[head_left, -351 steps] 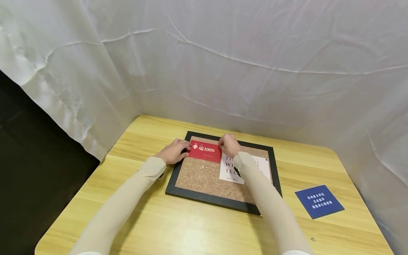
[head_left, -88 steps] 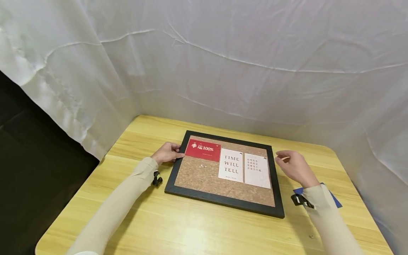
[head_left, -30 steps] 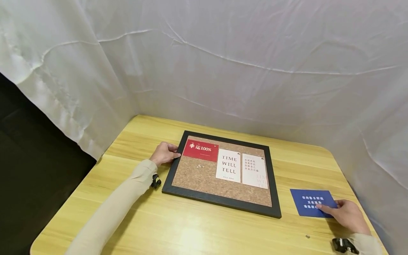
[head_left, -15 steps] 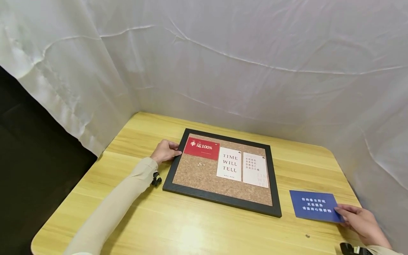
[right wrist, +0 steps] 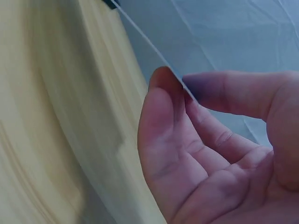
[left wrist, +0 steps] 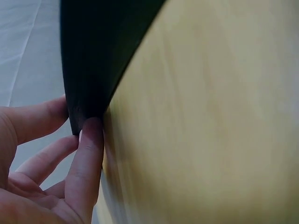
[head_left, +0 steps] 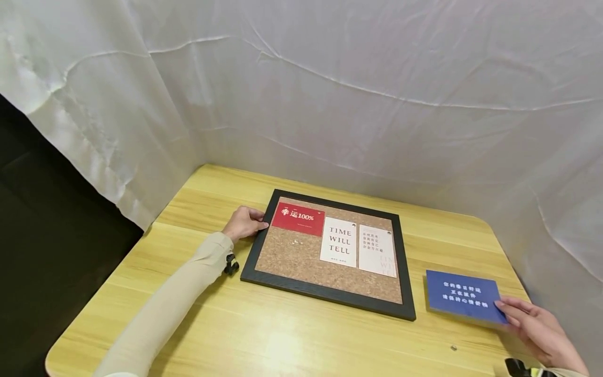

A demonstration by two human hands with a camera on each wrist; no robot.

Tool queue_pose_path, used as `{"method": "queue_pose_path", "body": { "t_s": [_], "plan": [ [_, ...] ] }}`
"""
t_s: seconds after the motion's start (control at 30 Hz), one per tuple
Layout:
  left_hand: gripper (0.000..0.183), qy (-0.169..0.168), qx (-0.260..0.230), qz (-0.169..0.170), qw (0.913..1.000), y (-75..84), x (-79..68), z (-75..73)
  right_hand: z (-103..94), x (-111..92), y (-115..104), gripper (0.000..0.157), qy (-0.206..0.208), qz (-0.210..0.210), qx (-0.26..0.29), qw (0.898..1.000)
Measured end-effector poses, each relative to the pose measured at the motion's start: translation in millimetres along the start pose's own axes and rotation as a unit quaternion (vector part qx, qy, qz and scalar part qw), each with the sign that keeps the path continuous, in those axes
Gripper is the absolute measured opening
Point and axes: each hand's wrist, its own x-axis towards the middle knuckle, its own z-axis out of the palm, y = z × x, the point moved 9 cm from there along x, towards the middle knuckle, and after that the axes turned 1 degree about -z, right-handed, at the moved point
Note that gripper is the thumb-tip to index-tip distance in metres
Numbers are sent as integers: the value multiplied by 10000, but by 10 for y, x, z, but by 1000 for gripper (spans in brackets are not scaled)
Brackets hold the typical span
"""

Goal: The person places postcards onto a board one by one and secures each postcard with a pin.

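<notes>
A blue card with white lettering is lifted just off the table at the right. My right hand pinches its right edge between thumb and fingers; in the right wrist view the card appears edge-on as a thin line. A black-framed cork board lies on the table. My left hand grips the frame's left side, and the left wrist view has thumb and fingers on either side of the black frame. A red card and two white cards are on the cork, with pins at their corners.
A small pin-like object lies on the wooden table near the front right. Some small light marks show on the cork below the red card. White cloth hangs behind and at both sides.
Earlier, the right hand left the red card area on the board and reached the blue card. Since then it has taken the card's right edge and raised it slightly. The left hand stays at the frame.
</notes>
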Motion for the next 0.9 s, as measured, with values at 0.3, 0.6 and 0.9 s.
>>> {"method": "queue_pose_path", "body": {
  "t_s": [0.3, 0.6, 0.9],
  "plan": [
    [43, -18, 17, -49, 10000, -2, -8, -1, 369, 33, -103, 35, -689, -625, 594, 9939],
    [43, -16, -95, -72, 9999, -9, -3, 1, 699, 47, -272, 24, -716, -718, 846, 9912],
    [43, -61, -177, -69, 9998, -11, 2, 9, 1047, 81, -453, 22, -844, -891, 786, 9893]
  ]
}}
